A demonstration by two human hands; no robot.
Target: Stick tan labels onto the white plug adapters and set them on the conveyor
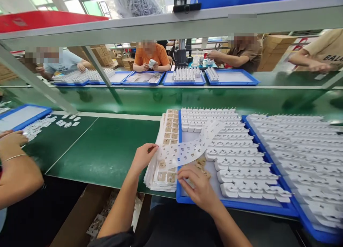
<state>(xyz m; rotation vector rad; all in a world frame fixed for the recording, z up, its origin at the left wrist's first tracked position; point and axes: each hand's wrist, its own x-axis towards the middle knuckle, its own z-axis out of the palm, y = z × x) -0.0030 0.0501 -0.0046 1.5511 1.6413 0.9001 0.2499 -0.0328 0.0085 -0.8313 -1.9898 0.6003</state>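
While the left hand pinches a label sheet to lift it clear, the right hand at five o'clock rests half-closed, fingers down, in the blue tray, holding nothing I can see.

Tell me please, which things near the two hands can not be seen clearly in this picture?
- Head view: what the right hand touches in the blue tray; the hand covers it.
- Head view: print on the sticker sheet held by the left hand; too small.
- Head view: lower sheets of the sheet stack; the top sheet hides them.
- Head view: the second tray; cut off by the right edge.
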